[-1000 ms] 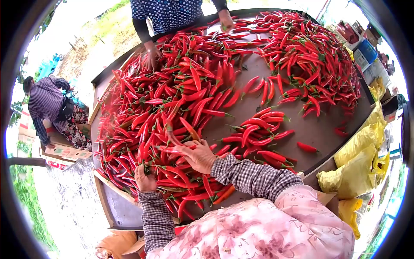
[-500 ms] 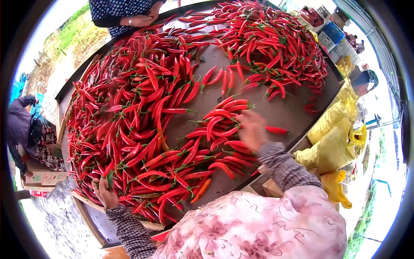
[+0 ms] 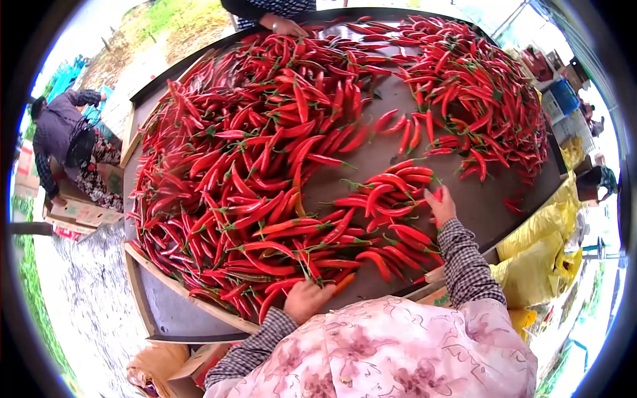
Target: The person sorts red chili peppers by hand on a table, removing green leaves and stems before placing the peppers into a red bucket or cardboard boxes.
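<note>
Long red chili peppers (image 3: pixel 245 192) with green stems cover much of a dark, rimmed table. A smaller group of red chili peppers (image 3: pixel 388 189) lies in front of me, right of the big heap. At its right edge my right hand (image 3: pixel 443 207) is closed, with a red chili pepper (image 3: pixel 437 194) showing between thumb and fingers. My left hand (image 3: pixel 306 300) rests at the near side of the heap, fingers curled; what they hold is hidden. Beside its thumb lies an orange chili pepper (image 3: pixel 344 284).
Another heap of chilies (image 3: pixel 478 99) fills the far right. Across the table is a co-worker's hand (image 3: pixel 286 26). A person (image 3: pixel 70 142) bends over a carton (image 3: pixel 83 211) at left. Yellow sacks (image 3: pixel 534 268) line the right edge; a wooden frame (image 3: pixel 192 302) edges the near left.
My left hand has moved right, from the heap's left side to near the orange chili. My right hand has closed at the small group's edge. The whole view has shifted.
</note>
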A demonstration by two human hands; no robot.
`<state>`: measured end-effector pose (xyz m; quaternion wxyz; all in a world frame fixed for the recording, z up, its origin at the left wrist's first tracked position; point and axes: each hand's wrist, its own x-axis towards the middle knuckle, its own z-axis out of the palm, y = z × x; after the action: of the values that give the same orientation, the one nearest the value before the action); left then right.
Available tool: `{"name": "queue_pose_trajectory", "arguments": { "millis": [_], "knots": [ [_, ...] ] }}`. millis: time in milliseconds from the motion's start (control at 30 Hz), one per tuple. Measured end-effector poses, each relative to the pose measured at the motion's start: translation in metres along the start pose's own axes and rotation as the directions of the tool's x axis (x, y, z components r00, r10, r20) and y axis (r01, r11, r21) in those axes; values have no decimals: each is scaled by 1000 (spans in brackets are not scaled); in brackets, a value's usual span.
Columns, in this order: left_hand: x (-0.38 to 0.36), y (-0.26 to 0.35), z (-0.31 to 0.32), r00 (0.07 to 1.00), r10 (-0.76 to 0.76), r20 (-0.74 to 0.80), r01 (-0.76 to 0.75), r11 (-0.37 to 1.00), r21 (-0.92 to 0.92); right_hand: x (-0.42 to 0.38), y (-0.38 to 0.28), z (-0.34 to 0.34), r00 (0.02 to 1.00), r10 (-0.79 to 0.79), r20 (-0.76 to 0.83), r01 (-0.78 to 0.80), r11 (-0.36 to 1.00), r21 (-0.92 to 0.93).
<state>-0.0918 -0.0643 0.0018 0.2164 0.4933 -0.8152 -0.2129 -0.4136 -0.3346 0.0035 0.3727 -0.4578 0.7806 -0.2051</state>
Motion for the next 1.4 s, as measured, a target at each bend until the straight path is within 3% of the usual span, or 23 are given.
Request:
{"name": "queue_pose_trajectory", "arguments": {
  "millis": [33,100,167,200,233,367,433,500,600,633,700,733,767,833,900,967,1067,1100,1200,1233,1300,1367,1400],
  "knots": [
    [-3,6,4,1000,-11,-3,12,993,119,10,3,16,1000,-7,13,7,1000,-5],
    [-17,-8,8,990,-94,105,76,983,165,34,19,58,859,-497,122,502,865,-14],
    [-24,-21,5,990,-68,121,40,975,219,33,5,90,819,-451,354,329,876,354],
    [-24,-27,1,989,-34,145,0,974,228,6,-26,95,802,-354,482,115,882,457],
    [-24,-33,-2,985,2,170,-43,970,238,-26,-60,103,747,-270,607,-114,848,518],
    [-21,-58,-15,984,-102,142,42,927,372,-57,-99,174,575,-306,759,-424,682,596],
    [-18,-70,-21,993,-82,90,39,913,407,-74,-119,203,545,-359,757,-369,709,601],
    [-13,-81,-22,996,-82,29,61,895,441,-97,-152,209,593,-365,718,-229,778,585],
    [-3,-87,-35,996,-85,-16,82,870,486,-89,-168,223,499,-415,761,-213,792,572],
    [-1,-90,-37,995,-98,-31,100,851,516,-110,-198,186,483,-235,843,-140,930,340],
    [8,-98,-39,980,-189,-56,186,797,574,-105,-199,195,409,-371,834,-147,875,462],
    [13,-109,-41,977,-141,-158,206,805,556,-95,-200,198,337,-374,864,-196,870,452],
    [22,-114,-46,968,-138,-212,236,790,566,-98,-206,195,375,-396,838,-234,835,499],
    [35,-128,-58,959,-103,-266,241,790,564,-96,-213,174,324,-434,840,-112,864,490],
    [40,-136,-67,963,-130,-237,245,793,558,-87,-213,151,273,-402,874,-236,853,466],
    [43,-134,-73,965,-155,-211,249,792,558,-71,-204,139,306,-405,861,-126,879,459],
    [51,-122,-79,886,-290,-363,421,830,366,-61,-182,117,269,-415,869,-185,863,469],
    [54,-117,-79,886,-288,-363,419,831,366,-59,-176,111,236,-417,878,-248,847,470],
    [66,-98,-73,789,-331,-518,373,927,-23,-69,-156,100,245,-457,855,-437,735,518],
    [71,-89,-67,744,-469,-476,352,881,-317,-72,-150,100,256,-466,847,-513,677,528],
    [89,-62,-55,654,-704,-278,191,509,-839,-80,-141,101,223,-494,840,-552,646,527],
    [102,-37,-53,681,-725,-104,206,325,-923,-100,-136,102,232,-493,839,-628,583,516],
    [106,-28,-54,748,-661,-59,242,355,-903,-104,-129,109,231,-523,820,-615,575,540]
  ]
}}
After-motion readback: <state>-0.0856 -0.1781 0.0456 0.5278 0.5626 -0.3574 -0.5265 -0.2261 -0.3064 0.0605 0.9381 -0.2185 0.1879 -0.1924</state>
